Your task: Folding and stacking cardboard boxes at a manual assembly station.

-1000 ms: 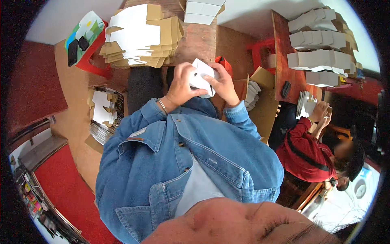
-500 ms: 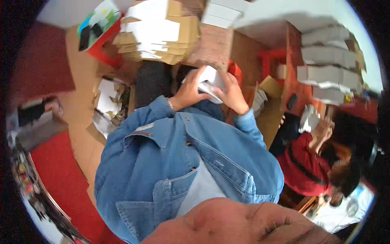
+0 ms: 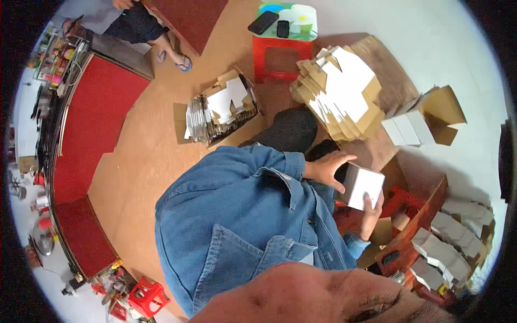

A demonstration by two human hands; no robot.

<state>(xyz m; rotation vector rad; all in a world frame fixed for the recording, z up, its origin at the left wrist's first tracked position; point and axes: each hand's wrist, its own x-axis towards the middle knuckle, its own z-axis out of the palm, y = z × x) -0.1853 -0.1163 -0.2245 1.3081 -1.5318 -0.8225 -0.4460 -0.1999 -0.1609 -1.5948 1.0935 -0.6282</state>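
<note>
A small white cardboard box [image 3: 365, 186], its faces folded square, is gripped in my right hand [image 3: 372, 214], with the thumb pressed on its near side. My left hand [image 3: 329, 170] is beside the box's left side, thumb and fingers spread apart. Just beyond my hands lies a fanned pile of flat cartons [image 3: 350, 89], white on one face and brown on the other. To the left of my knees, a carton of flat-packed boxes [image 3: 221, 110] stands on the floor.
Beyond it, a red stool [image 3: 260, 58] bears two dark phones. An open brown box [image 3: 442, 114] adjoins white boxes [image 3: 404, 129] on the right. Stacked white boxes [image 3: 441, 253] fill the lower right. At upper left, another person [image 3: 141, 24] stands by a dark red panel [image 3: 191, 21].
The view has swung, bringing my hands to the right of the picture. The box's flaps, open between both hands before, now look closed. My left hand has come off it.
</note>
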